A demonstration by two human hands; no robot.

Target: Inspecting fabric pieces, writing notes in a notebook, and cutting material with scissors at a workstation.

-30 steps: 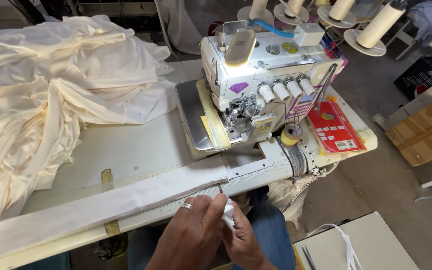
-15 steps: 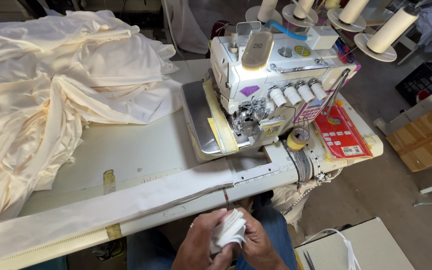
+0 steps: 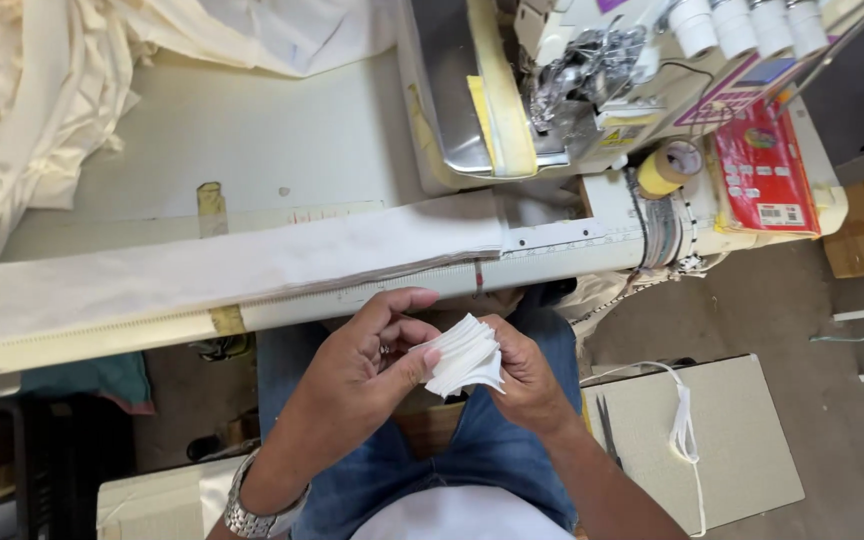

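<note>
Over my lap, both hands hold a small stack of white labels. My left hand pinches the stack's left edge with thumb and fingers. My right hand cups the stack from the right. A long cream fabric strip lies along the front edge of the sewing table, just beyond my hands. The overlock sewing machine stands at the upper right of the table. A metal watch sits on my left wrist.
A heap of cream cloth fills the table's far left. A roll of tape and a red packet lie right of the machine. A low side table with a white cord and scissors stands at my right.
The camera has tilted down and closer to my lap. My hands have spread the white stack between them, now held higher and in full view.
</note>
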